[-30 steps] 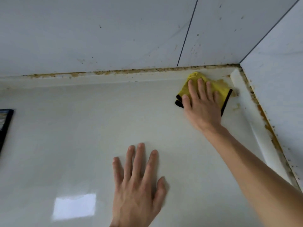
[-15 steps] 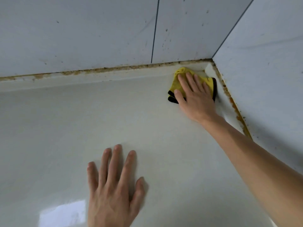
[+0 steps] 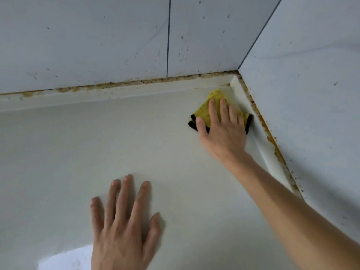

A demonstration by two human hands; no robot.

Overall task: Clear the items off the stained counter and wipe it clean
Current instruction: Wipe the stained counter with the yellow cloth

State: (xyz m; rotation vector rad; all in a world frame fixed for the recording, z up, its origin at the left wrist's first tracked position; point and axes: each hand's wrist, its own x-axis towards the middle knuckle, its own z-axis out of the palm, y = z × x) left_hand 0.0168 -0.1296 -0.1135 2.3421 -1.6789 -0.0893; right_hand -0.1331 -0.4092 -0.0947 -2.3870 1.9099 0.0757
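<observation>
Right hand (image 3: 224, 131) presses flat, fingers straight, on the cloth (image 3: 204, 111) in the far right corner of the surface (image 3: 97, 149), just beside the stained side seam (image 3: 270, 137). Left hand (image 3: 122, 225) rests flat and empty, well apart; the right is nearer the grime.

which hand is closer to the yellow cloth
Right. The right hand presses flat on the yellow cloth near the corner; the left hand rests apart on the bare counter.

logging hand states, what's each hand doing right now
Left hand: open, flat on the counter, holding nothing.
Right hand: open, straight fingers pressing the yellow cloth down.
</observation>
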